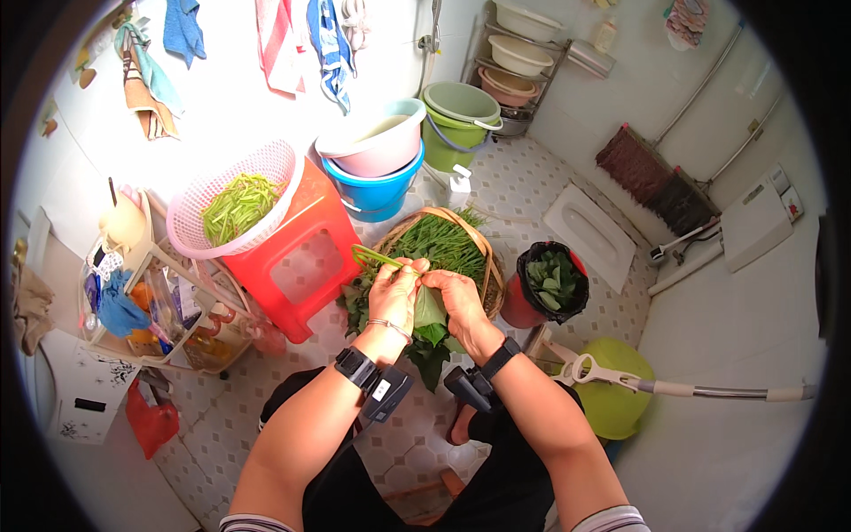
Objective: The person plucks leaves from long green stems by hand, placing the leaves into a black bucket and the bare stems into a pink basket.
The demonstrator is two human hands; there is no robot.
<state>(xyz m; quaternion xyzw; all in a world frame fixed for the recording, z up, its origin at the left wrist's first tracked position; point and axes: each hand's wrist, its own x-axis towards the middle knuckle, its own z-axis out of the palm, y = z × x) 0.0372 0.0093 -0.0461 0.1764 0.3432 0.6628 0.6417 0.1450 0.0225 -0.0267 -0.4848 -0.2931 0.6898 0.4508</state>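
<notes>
My left hand (393, 292) grips green leafy stems (375, 255), whose bent ends stick out to its left. Close beside it, the fingers of my right hand (459, 296) pinch the same bunch near the leaves (431, 319), which hang down between both hands. Beyond them stands a woven basket (493, 263) with long thin greens and broad leaves in it. On a red plastic stool (299, 266) at the left, a pink perforated basket (179, 223) holds short cut green stems (241, 207). Right of the woven basket is a red bin (522, 302) with a black liner and green leaves (552, 279) inside.
A pink basin (372, 156) rests on a blue bucket (375, 199), near a green bucket (459, 133) and a white pump bottle (459, 185). A storage cart (179, 332) stands left. At right are a squat toilet (592, 233), a green tub (615, 392) and a mop handle (718, 391).
</notes>
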